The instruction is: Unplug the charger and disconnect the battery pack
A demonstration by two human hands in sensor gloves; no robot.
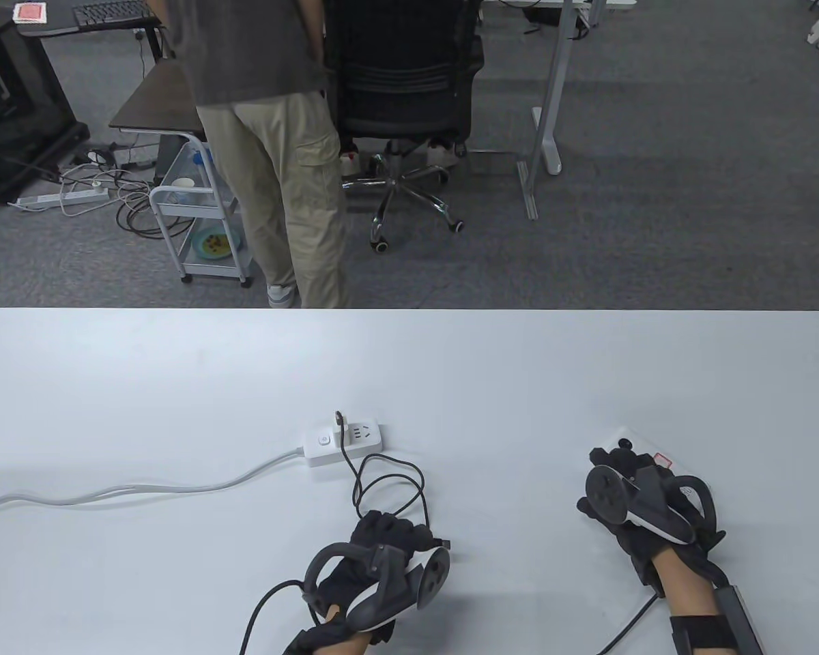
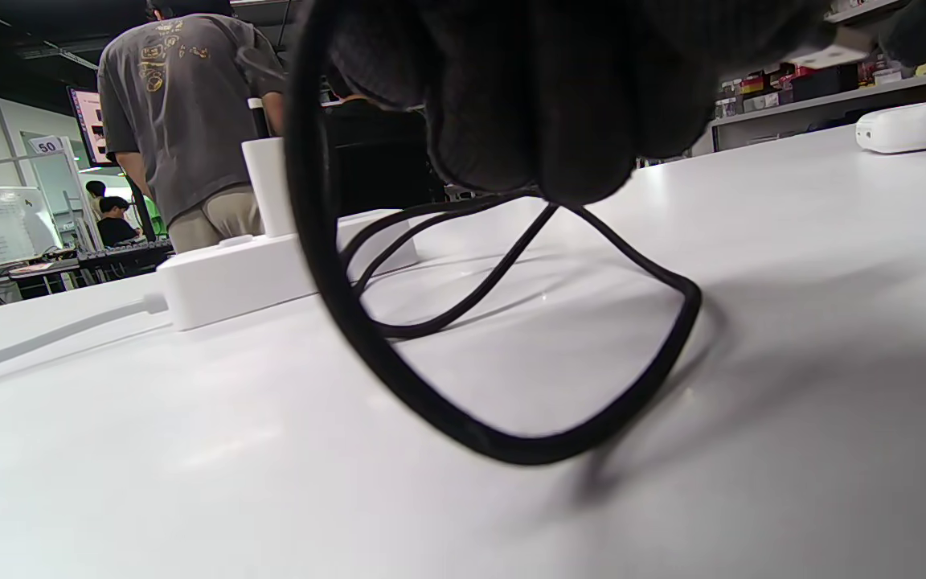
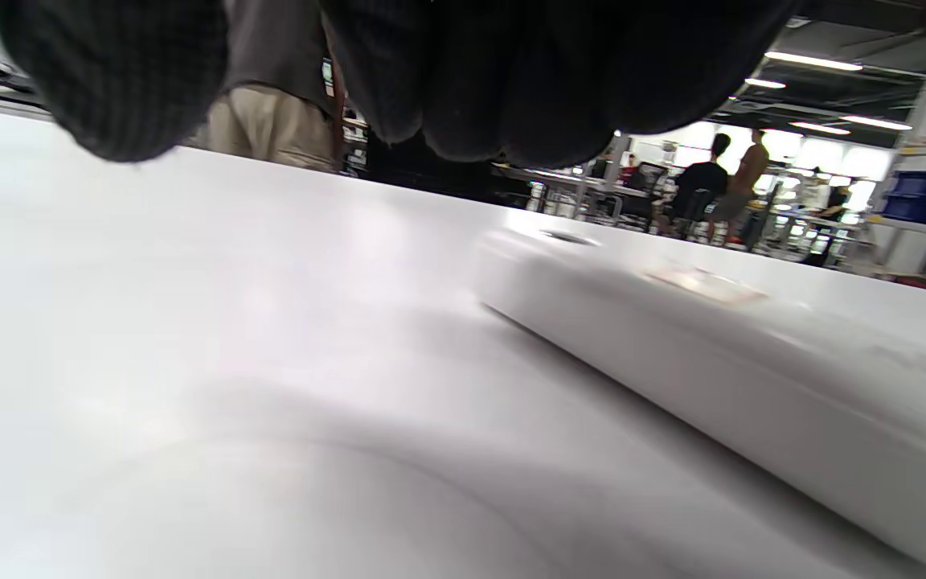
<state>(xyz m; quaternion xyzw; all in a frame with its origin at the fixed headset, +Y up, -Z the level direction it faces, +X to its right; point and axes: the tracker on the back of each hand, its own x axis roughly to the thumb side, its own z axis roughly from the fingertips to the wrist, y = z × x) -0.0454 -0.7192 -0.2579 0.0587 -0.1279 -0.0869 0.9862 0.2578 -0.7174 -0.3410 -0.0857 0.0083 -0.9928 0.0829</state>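
So the big white table takes up the whole near half, and I'll use the white power strip on it as the landmark. Beyond the table's far edge, behind the strip, a guy in a grey tee and khaki trousers stands with his back turned, right beside a black office chair. Left of him there's a small white cart, plus another power strip and a tangle of cables on the carpet.

The strip's own white cord runs off to the left across the table. The charger, a small white block, is plugged into the strip, sticking up from it. Its black cable loops toward the near edge and ends at the left hand.

That hand is curled around the cable; in the left wrist view the loop hangs out of the closed fingers, and a plug end pokes out on the hand's right side, not connected to anything.

Well to the right of the strip, the white battery pack lies flat, with a reddish label I can't read. The right hand sits over its near end, so most of it's hidden. Can't tell whether those fingers actually grip it. A sign reading "50" shows in the left wrist view's background.
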